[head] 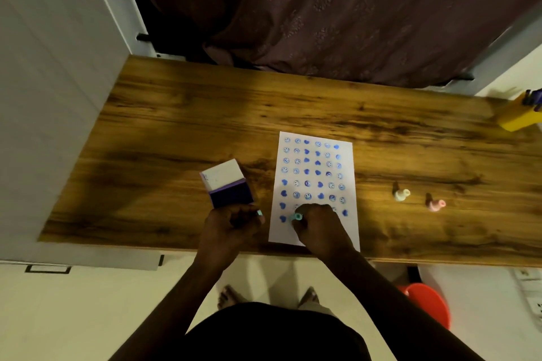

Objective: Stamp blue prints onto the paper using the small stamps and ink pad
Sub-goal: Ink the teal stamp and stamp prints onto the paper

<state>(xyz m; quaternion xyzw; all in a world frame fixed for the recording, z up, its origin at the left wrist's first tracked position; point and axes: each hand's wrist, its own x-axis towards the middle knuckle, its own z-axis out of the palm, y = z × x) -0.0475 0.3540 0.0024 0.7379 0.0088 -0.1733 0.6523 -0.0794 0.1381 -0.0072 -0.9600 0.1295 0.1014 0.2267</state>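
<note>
your right hand [321, 224] has a closed grip on a small teal stamp [296, 217], held low over the paper's [313, 231] bottom rows, left of centre; can't tell if the stamp face is touching the sheet. your left hand [231, 224] is curled shut around something teal [260, 212] poking out at the fingertips, probably a second stamp, too small to confirm. it sits just off the paper's left edge, right below the ink pad [231, 195]. the ink pad is open, white lid [221, 174] tipped up behind the dark blue pad, just beside the paper on the left. the paper lies flat near the front edge of the wooden surface [176, 126], covered in rows of blue hearts and smiley prints, with the bottom strip blank. two more stamps stand well to the right: a cream one [401, 195] and a pink one [436, 204]. a yellow holder [519, 117] sits at the far right corner.
</note>
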